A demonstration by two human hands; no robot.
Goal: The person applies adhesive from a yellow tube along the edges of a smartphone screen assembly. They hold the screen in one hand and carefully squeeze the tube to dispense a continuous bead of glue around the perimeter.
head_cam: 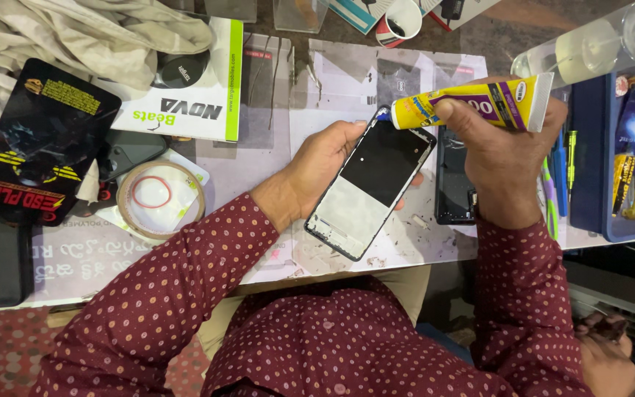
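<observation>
— What's on the surface (259,147) in front of you?

— A roll of tape (160,199) with a red rubber band (151,192) inside it, a white box (189,103), a black packet (34,143), and a crumpled cloth (75,37).

— And to my right?

— A dark phone frame (453,184), pens (560,176), a blue tray (589,147), a clear bottle (597,44).

The tube (479,104) is coloured yellow with purple bands and a white end. The phone (370,191) is shown black above and grey below. The sleeves (185,287) are maroon, patterned with small pale dots. A tan tape roll (160,198) is seen, and a blue tray (626,147).
</observation>
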